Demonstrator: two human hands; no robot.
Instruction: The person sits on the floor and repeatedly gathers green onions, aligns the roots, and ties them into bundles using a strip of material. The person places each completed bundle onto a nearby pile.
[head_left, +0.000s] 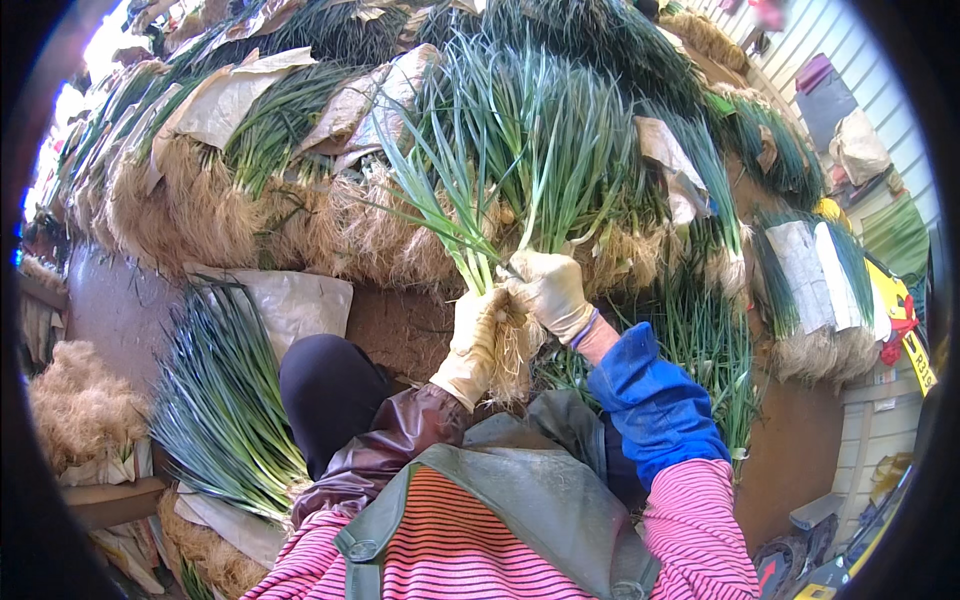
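Both my hands wear pale work gloves and meet in front of my apron. My left hand (474, 337) grips a small bunch of green onions (474, 266) near its white base. The pale roots (512, 371) hang below that fist and the leaves fan upward. My right hand (546, 289) is closed right beside the bunch, its fingers around a green leaf that bends down to it; the fingertips are partly hidden. Just beyond the hands lies a large heap of green onions (562, 157), roots towards me.
More root-on bunches (187, 202) line the left, some under paper sheets (232, 101). A loose bundle (232, 397) lies by my left knee (330, 397). Leafy green onions (697, 352) lie at my right. Covered bundles (814, 285) stand by the ribbed wall (919, 127).
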